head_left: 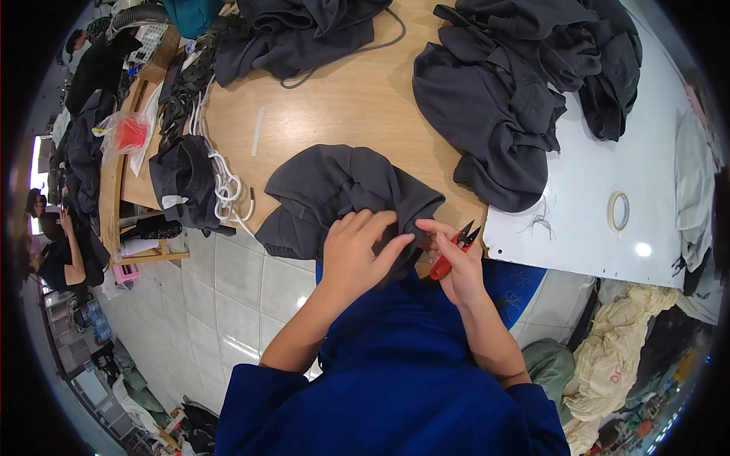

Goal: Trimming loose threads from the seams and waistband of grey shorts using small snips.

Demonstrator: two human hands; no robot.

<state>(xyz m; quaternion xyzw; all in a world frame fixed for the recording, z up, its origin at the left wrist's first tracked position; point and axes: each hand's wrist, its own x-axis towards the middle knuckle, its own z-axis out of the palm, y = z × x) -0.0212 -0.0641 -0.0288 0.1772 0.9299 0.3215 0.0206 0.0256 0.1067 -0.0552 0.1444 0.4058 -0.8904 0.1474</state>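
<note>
A dark grey garment [334,178] lies bunched at the front edge of the wooden table, with a gathered, elastic-looking edge at its left. My left hand [357,247] rests on its near side, fingers curled into the cloth and thumb out to the right. In my right hand [461,277] are red-handled thread snips [442,266], held against the palm, their dark blades pointing up and to the right. The thumb and forefinger of that hand meet a fold at the garment's right side. What the fingertips pinch there is too small to make out.
More dark grey garments [494,121] are heaped at the back right, another pile [296,34] at the back. White cord [226,186] lies by a small dark bundle [182,178] on the left. A tape roll [619,211] and loose threads [541,219] lie on the white board [578,182].
</note>
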